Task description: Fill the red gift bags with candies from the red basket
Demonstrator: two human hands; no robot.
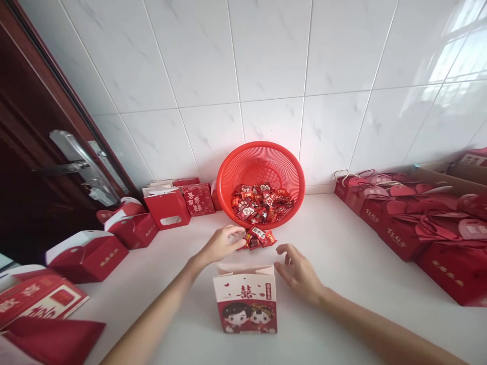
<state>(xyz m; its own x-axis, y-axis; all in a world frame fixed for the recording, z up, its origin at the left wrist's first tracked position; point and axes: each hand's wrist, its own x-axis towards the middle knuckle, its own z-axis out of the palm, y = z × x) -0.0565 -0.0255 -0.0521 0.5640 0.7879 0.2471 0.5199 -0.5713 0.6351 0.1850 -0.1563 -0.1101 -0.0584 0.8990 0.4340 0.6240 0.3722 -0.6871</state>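
My left hand [225, 243] is at the left edge of a small heap of wrapped candies [259, 237]; its fingers are loosely bent and apart, and no candy shows in it. To the right of the heap, my right hand [299, 271] is half curled, with thumb and fingers apart and nothing visible between them. Between my forearms stands an upright white-and-red paper gift box [246, 306] with two cartoon figures on its front. Its top is unfolded, and the inside is mostly hidden. Behind the heap, a red plastic basket [262, 149] leans toward me, holding many more candies.
On the left stand several red boxes [89, 258], some with open tops, and flat printed packets [38, 299]. Rows of closed red gift boxes [399, 233] line the right side, beside a cardboard carton [441, 177]. A tiled wall [270, 56] rises behind; a dark door [30, 111] is at left.
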